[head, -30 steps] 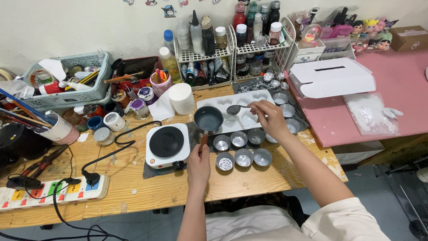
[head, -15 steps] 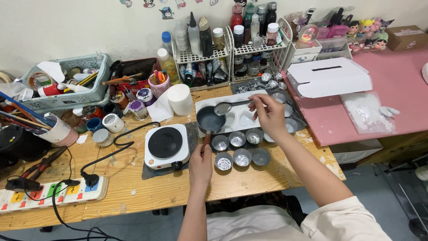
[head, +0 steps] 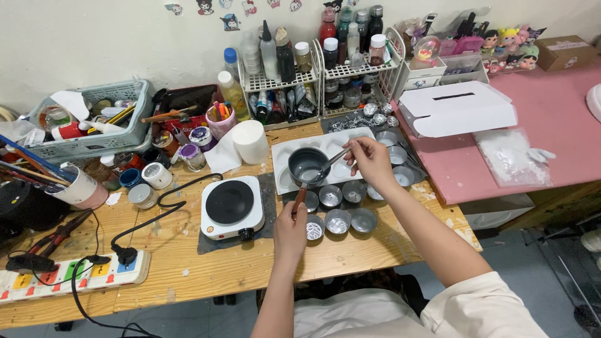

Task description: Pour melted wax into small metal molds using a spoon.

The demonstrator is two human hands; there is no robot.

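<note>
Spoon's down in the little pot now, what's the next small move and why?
Probably lift the spoon out level and carry it to a small metal cup. The right hand has its bowl dipped in the small pot, which the left hand holds by the handle above the white mould tray.

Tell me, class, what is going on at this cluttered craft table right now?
A person sits at a wooden table. The left hand holds the handle of a small dark pot above a white mould tray. The right hand holds a metal spoon whose bowl dips into the pot. Small round metal cups stand in rows just in front of the tray. A white single hot plate sits to the left, with nothing on it.
</note>
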